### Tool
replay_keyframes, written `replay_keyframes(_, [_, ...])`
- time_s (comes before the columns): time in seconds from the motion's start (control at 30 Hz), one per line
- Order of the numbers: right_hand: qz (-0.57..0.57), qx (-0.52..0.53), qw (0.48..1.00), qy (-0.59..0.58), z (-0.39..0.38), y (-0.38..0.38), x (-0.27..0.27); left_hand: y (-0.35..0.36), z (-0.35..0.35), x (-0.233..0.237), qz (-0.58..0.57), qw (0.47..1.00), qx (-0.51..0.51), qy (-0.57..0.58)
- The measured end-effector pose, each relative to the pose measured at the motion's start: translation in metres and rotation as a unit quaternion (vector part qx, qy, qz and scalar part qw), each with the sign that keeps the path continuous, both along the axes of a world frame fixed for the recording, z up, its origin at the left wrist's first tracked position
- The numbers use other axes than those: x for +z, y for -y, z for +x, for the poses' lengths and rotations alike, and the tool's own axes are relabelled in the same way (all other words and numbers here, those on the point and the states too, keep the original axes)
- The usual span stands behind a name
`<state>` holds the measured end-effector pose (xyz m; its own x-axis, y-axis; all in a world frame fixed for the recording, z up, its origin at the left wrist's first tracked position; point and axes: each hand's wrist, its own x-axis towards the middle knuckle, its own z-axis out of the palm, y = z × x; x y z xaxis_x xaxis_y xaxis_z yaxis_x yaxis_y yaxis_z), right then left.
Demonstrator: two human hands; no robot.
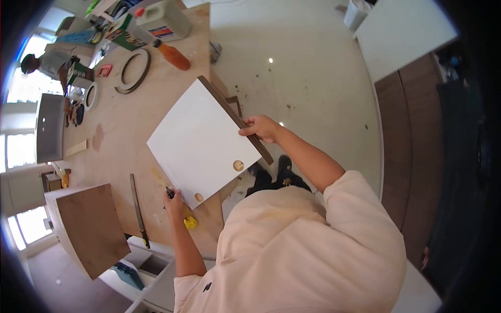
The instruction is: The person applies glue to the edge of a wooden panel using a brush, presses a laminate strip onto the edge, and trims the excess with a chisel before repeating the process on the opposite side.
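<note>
A white square board lies tilted over the front edge of the wooden table, with two round holes along its near side. A brown strip runs along its right edge. My right hand grips that edge, thumb on the white face and fingers at the brown strip. My left hand is closed around a small dark tool beside the board's lower left corner. Something yellow lies by my left wrist.
The wooden table bears a long flat file, an orange bottle, a white jug, rolls of edge strip and a red clamp. A wooden box stands at the lower left.
</note>
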<state>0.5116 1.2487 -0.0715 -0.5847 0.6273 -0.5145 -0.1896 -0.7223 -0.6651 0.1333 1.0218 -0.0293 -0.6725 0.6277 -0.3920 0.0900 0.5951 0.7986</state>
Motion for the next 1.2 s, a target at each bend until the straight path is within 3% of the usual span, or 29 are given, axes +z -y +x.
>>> replay_keyframes(0.23, [-0.063, -0.001, 0.996, -0.060, -0.012, 0.043, -0.035, -0.013, -0.021, 0.004, -0.091, 0.988, -0.005, -0.128])
replay_keyframes(0.33, [-0.030, -0.013, 0.996, -0.081, -0.028, 0.058, -0.041, -0.031, 0.001, 0.030, -0.057, 0.978, 0.002, -0.200])
replay_keyframes(0.37, [-0.013, -0.020, 0.996, -0.086, -0.030, 0.063, -0.042, -0.038, 0.015, 0.040, -0.030, 0.985, -0.004, -0.169])
replay_keyframes(0.4, [0.063, -0.031, 0.997, 0.031, -0.029, 0.066, -0.040, -0.043, 0.033, 0.050, -0.002, 0.990, -0.010, -0.139])
replay_keyframes(0.47, [0.213, -0.051, 0.941, 0.258, -0.018, 0.070, -0.028, -0.050, 0.073, 0.069, 0.023, 0.992, -0.064, -0.103])
replay_keyframes(0.57, [0.193, -0.127, 0.952, 0.202, 0.009, 0.090, -0.005, -0.058, 0.159, 0.083, 0.033, 0.978, -0.183, -0.091])
replay_keyframes(0.63, [0.025, -0.113, 0.993, 0.021, 0.018, 0.109, 0.041, -0.061, 0.211, 0.082, 0.058, 0.965, -0.252, -0.052])
replay_keyframes(0.67, [-0.063, -0.104, 0.990, -0.070, 0.019, 0.120, 0.054, -0.059, 0.228, 0.071, 0.085, 0.951, -0.295, -0.046])
replay_keyframes(0.77, [-0.058, -0.093, 0.982, -0.152, 0.022, 0.136, 0.057, -0.065, 0.259, 0.079, 0.102, 0.892, -0.440, -0.008])
replay_keyframes(0.8, [-0.111, -0.114, 0.975, -0.157, 0.030, 0.133, 0.061, -0.066, 0.252, 0.078, 0.085, 0.890, -0.447, 0.027])
replay_keyframes(0.87, [-0.096, -0.212, 0.965, -0.124, 0.030, 0.129, 0.051, -0.086, 0.211, 0.057, 0.164, 0.859, -0.471, -0.116])
replay_keyframes(0.93, [-0.048, -0.296, 0.951, -0.075, 0.028, 0.119, 0.036, -0.124, 0.161, 0.027, 0.169, 0.866, -0.397, -0.252])
replay_keyframes(0.97, [-0.008, -0.326, 0.944, -0.055, 0.027, 0.112, 0.031, -0.145, 0.131, 0.003, 0.130, 0.833, -0.395, -0.365])
replay_keyframes(1.0, [0.032, -0.356, 0.933, -0.036, 0.023, 0.104, 0.026, -0.163, 0.118, 0.005, 0.066, 0.863, -0.379, -0.327])
replay_keyframes(1.1, [0.140, -0.425, 0.894, 0.019, 0.008, 0.082, 0.023, -0.183, 0.103, -0.024, -0.059, 0.777, -0.419, -0.467])
replay_keyframes(1.2, [0.161, -0.500, 0.850, 0.033, -0.018, 0.069, 0.040, -0.180, 0.103, -0.028, -0.056, 0.785, -0.425, -0.448])
